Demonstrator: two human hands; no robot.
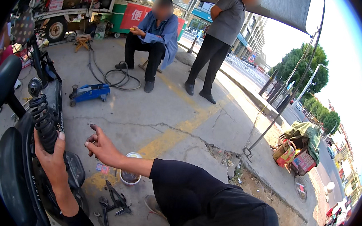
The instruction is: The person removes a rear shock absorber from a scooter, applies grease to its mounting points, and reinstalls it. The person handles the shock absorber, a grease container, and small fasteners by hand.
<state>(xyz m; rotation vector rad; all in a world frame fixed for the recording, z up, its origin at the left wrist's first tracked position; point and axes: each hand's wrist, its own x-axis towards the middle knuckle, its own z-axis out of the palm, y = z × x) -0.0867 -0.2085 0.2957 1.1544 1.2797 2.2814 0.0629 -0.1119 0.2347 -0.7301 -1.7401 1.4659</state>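
Note:
My left hand [52, 157] grips the lower end of a black coil-spring shock absorber [42, 114], thumb on one side and fingers on the other. The shock stands nearly upright against a dark electric scooter [25, 174], its round mounting eye at the top. To its right, my right hand [101, 146] hangs in the air with the index finger stretched out and the other fingers loosely bent. Nothing shows in it. Below that hand, pliers [116, 197] and a wrench [106, 221] lie on the concrete. A white bucket [136, 181] of dark contents stands partly behind my right forearm.
A blue floor jack [90, 92] and a coiled hose [122, 85] lie farther off. One person [158, 34] sits on a low stool; another [218, 39] stands beside. Broken pavement [230, 162] runs to the right, near a covered cart [303, 146] and a pole [281, 106].

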